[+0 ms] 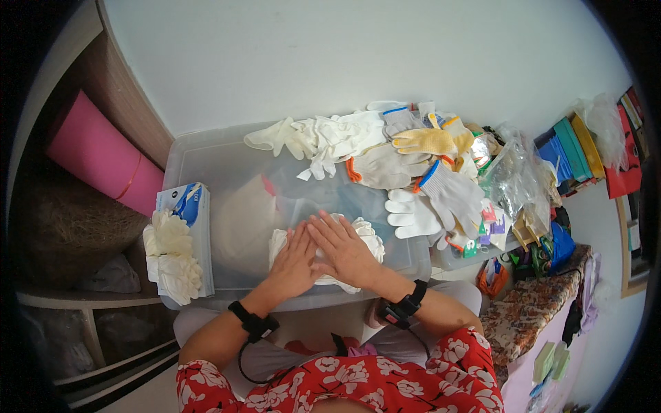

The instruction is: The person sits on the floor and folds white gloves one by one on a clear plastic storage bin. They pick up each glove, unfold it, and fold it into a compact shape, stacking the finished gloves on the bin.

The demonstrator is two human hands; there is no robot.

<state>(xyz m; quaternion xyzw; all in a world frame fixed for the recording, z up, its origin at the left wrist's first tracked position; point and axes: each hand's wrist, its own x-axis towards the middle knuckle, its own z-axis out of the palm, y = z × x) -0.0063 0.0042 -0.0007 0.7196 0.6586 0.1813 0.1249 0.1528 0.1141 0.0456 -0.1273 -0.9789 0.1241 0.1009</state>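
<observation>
My left hand (292,260) and my right hand (346,253) lie flat, fingers stretched out, on a bunched white glove or gloves (370,239). The fingertips of both hands come together at the top, and the white material shows on either side and below. Beneath is the translucent lid of a plastic storage bin (237,141). To the left, a blue and white box (201,237) bears folded whitish gloves (172,251). Farther back on the lid lies a heap of thin white gloves (337,138).
Knitted work gloves (451,196) with coloured cuffs pile up at the right, beside crumpled clear plastic bags (513,172). A pink roll (103,155) leans in the shelf at the left. A white wall (358,55) stands behind the bin. Patterned cloth (533,310) lies at the right.
</observation>
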